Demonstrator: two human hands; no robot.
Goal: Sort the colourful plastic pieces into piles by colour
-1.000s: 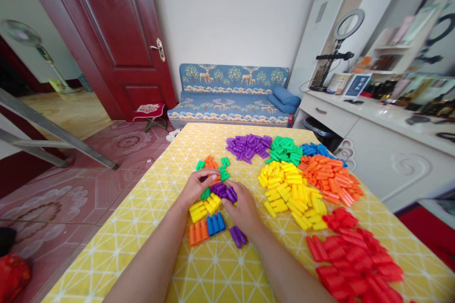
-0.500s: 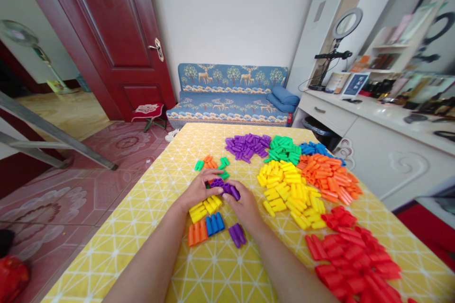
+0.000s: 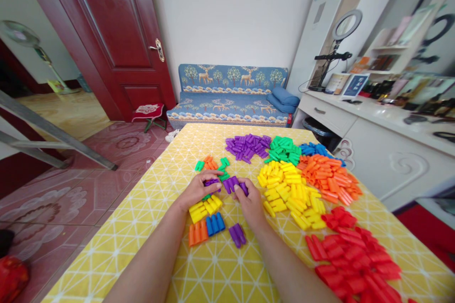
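Observation:
My right hand (image 3: 250,199) is closed on a row of purple plastic tubes (image 3: 231,183), held just above the table. My left hand (image 3: 201,188) curls over another purple piece (image 3: 212,182), gripped between thumb and fingers. Below my left hand lie yellow tube pieces (image 3: 206,208), with orange tubes (image 3: 197,234) and blue tubes (image 3: 215,224) nearer to me. A separate purple piece (image 3: 237,235) rests under my right wrist. Beyond my left hand are small green pieces (image 3: 224,163) and orange pieces (image 3: 210,162), partly hidden by the fingers.
Piles of purple (image 3: 248,146), green (image 3: 284,149), blue (image 3: 314,148), orange (image 3: 329,177), yellow (image 3: 289,191) and red (image 3: 359,262) tubes spread along the right side of the yellow patterned tablecloth (image 3: 149,227). A blue sofa (image 3: 231,99) stands past the far edge, a white dresser (image 3: 384,142) at the right.
My hands have moved apart. The purple pieces that were together between them are now separate, one group in each hand. The right-hand row has turned to show its sides.

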